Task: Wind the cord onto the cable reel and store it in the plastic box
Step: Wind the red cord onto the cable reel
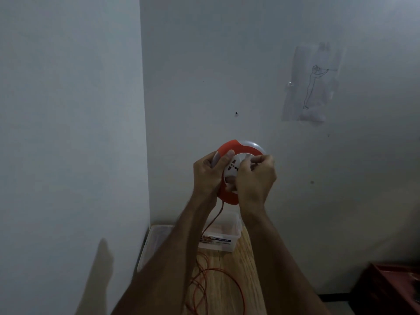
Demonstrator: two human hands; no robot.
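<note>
I hold a round orange cable reel (pixel 229 147) with a white socket face up in the air before the wall. My left hand (pixel 208 176) grips its left rim. My right hand (pixel 256 178) is closed on the white centre of the reel and hides much of it. An orange cord (pixel 216 220) hangs from the reel's underside and lies in loose loops on the wooden table (pixel 246 269). A clear plastic box (pixel 223 235) stands open at the table's far end, partly behind my arms.
A clear lid or second container (pixel 151 242) sits at the table's left edge against the white wall. A sketch on paper (pixel 312 87) hangs on the wall. Dark red furniture (pixel 391 287) stands at the lower right.
</note>
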